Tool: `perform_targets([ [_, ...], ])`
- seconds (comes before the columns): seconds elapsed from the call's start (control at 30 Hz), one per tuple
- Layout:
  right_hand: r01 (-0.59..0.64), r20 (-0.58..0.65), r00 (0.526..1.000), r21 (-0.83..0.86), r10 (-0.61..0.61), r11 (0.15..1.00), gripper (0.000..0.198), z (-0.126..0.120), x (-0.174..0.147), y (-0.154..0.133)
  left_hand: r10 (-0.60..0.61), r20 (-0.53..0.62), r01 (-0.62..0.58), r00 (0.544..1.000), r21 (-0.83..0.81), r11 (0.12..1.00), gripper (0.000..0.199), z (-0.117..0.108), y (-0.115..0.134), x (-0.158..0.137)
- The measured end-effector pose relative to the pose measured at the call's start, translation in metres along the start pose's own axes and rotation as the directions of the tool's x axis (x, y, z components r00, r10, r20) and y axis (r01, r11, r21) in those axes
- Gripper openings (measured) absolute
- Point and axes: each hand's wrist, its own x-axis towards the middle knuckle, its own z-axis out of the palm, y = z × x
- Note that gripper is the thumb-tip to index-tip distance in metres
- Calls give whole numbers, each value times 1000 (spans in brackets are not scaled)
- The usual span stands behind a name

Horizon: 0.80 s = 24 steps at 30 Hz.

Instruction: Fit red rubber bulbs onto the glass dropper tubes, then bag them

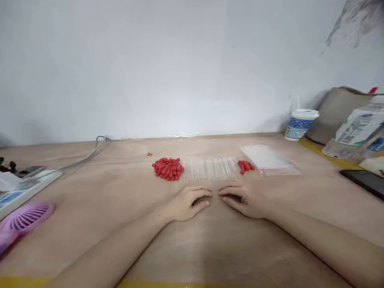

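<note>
My left hand (pixel 192 203) rests on the wooden table, its fingers curved and apart from the thumb, holding nothing. Facing it, my right hand (pixel 242 199) lies in the same way, also without anything in it. Just beyond both hands stretches a row of thin clear sticks (pixel 210 168), laid side by side. A heap of small red bulb-shaped pieces (pixel 168 169) sits at the left end of that row. Several more red pieces (pixel 246 166) are at its right end. Behind my right hand is a stack of clear plastic bags (pixel 268 159).
A paper cup with a lid (pixel 301 125) stands at the back right, near a plastic bottle (pixel 357 130) and a dark phone (pixel 364 182). On the left are a purple handheld fan (pixel 28 218) and a grey cable (pixel 81 161). A white wall (pixel 135 68) closes the back.
</note>
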Motion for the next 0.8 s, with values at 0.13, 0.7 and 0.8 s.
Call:
perform_targets([
  [0.13,4,-10,1000,-8,-4,1000,22,-1,1,-5,1,-8,-1,1000,-12,1000,29,0,1,0],
  [0.7,-826,-315,525,-414,791,383,39,-66,28,66,3,-13,-4,1000,-11,1000,27,-2,0,-1],
  [0.8,-829,-305,508,-428,806,361,40,-67,29,66,4,-15,-4,1000,-14,1000,26,-2,1,-1],
])
